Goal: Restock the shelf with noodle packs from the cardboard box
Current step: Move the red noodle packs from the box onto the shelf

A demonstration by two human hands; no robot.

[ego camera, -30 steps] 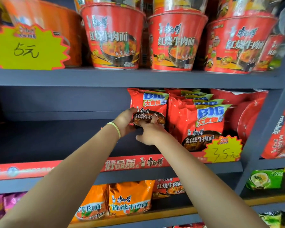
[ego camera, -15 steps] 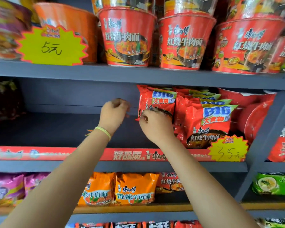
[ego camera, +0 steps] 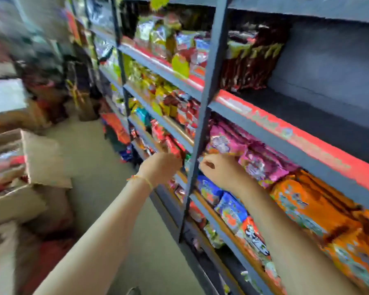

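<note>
The picture is smeared. A grey shelf (ego camera: 264,124) with a red front strip runs along the right, and bare floor (ego camera: 98,158) lies open beside it. The cardboard box (ego camera: 41,158) sits well apart at left, flaps up, red noodle packs (ego camera: 6,165) inside. Both arms stretch forward; left hand (ego camera: 161,168) and right hand (ego camera: 219,171) are loosely curled and hold nothing, beside the grey upright (ego camera: 202,124).

Both arms stretched forward, left hand (ego camera: 160,167) and right hand (ego camera: 219,170) loosely curled, holding nothing; yellow band on left wrist.
</note>
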